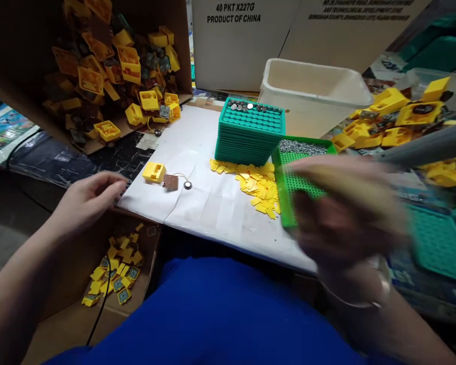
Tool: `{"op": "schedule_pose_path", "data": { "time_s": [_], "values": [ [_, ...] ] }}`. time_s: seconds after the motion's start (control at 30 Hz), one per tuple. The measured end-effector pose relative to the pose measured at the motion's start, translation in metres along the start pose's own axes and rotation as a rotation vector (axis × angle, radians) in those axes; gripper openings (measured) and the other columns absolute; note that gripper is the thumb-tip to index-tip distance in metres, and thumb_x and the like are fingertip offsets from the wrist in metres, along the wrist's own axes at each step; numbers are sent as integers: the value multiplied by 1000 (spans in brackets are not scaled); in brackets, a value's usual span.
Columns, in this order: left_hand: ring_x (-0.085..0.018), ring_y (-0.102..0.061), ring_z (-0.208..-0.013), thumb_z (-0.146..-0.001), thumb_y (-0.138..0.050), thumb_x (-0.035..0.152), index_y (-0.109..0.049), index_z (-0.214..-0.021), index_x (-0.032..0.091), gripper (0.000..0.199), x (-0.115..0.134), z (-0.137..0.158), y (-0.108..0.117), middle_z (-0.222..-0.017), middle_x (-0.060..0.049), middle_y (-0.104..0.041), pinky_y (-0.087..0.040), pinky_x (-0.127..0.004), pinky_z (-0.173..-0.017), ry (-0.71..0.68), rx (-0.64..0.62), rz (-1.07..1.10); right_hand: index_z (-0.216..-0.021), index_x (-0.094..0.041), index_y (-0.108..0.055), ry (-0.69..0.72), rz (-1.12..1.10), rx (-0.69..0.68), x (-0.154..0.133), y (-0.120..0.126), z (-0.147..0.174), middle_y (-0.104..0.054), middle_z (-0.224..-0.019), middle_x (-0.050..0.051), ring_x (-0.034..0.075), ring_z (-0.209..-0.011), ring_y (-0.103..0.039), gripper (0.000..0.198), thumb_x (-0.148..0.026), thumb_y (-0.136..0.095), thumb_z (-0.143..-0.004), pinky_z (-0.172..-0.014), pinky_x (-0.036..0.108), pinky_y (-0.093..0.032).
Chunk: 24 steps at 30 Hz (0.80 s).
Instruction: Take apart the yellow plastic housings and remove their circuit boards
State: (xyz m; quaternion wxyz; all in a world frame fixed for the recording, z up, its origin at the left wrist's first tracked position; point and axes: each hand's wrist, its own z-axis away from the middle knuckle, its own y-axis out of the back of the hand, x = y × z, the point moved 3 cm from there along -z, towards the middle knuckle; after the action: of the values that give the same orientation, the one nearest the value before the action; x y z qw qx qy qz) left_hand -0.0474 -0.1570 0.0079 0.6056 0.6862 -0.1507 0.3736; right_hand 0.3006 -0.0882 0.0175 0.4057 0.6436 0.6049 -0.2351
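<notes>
My left hand is by the left edge of the white work surface, thumb a little apart from its loosely curved fingers. I see nothing in it. Beside it lies a small yellow plastic housing, with a brown circuit board wired to a round button-like part. My right hand, smeared by motion, passes over the right side of a green tray; its fingers cannot be made out. Thin yellow plastic pieces lie heaped left of that tray.
A stack of teal trays bears round parts on top. Behind it stands a translucent bin. A cardboard box of yellow housings leans at the left; another box below holds more. Yellow housings are piled at the right.
</notes>
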Motion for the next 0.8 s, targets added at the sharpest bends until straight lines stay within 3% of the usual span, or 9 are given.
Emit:
{"op": "schedule_pose_path", "data": {
  "time_s": [0.07,0.17,0.27,0.37,0.43,0.57,0.67,0.8],
  "values": [
    [-15,-55,-80,-84,-66,45,-71,-107,19,35,9,-24,-8,-90,1,-63,-42,-21,-75,-116,76,-133,-109,-30,-71,142,233,-280,0,-48,-6,-72,-103,6,23,-91,-68,24,-30,-65,-86,-78,41,-58],
    [-15,-52,-72,-82,-67,48,-71,-109,15,43,14,-58,-27,-88,-2,-56,-40,-25,-72,-170,-39,-278,-117,-16,-65,92,607,-766,19,-115,-16,-68,-107,14,26,-92,-67,30,-25,-46,-96,-74,40,-56],
    [-18,-52,-69,-69,-80,44,-70,-87,18,33,13,-72,-39,-80,-3,-58,-35,-27,-64,-197,-111,-243,-114,-16,-65,107,801,-943,33,-146,-20,-65,-109,16,28,-99,-64,32,-17,-38,-97,-74,37,-53],
    [-18,-49,-62,-66,-80,45,-61,-83,21,35,13,-60,-43,-69,0,-56,-32,-28,-59,-180,-111,-190,-115,-17,-64,98,819,-919,36,-144,-21,-65,-108,15,26,-96,-64,30,-18,-41,-96,-74,34,-50],
    [-18,-50,-62,-72,-74,42,-59,-87,21,30,18,-46,-46,-71,1,-57,-34,-28,-59,-248,-60,-208,-117,-17,-63,69,823,-847,34,-131,-23,-64,-110,13,24,-93,-63,28,-20,-47,-95,-75,34,-49],
    [-20,-56,-76,-86,-61,25,-62,-92,19,9,44,-9,-68,-85,-5,-66,-43,-31,-69,-726,214,-399,-113,-13,-66,103,856,-646,26,-94,-20,-65,-108,12,22,-96,-61,25,-14,-49,-93,-79,31,-46],
    [-21,-54,-73,-90,-56,17,-66,-98,19,13,61,23,-102,-85,-7,-70,-41,-33,-64,-1087,356,-574,-102,-14,-69,219,895,-503,21,-65,1,-68,-99,10,20,-88,-59,22,-17,-48,-95,-75,31,-44],
    [-23,-58,-79,-89,-56,12,-66,-103,15,18,67,55,-139,-96,-12,-72,-44,-35,-63,-1228,261,-555,-94,-15,-70,335,885,-434,24,-38,45,-68,-89,8,18,-78,-55,22,-17,-48,-96,-68,30,-41]
  ]
}}
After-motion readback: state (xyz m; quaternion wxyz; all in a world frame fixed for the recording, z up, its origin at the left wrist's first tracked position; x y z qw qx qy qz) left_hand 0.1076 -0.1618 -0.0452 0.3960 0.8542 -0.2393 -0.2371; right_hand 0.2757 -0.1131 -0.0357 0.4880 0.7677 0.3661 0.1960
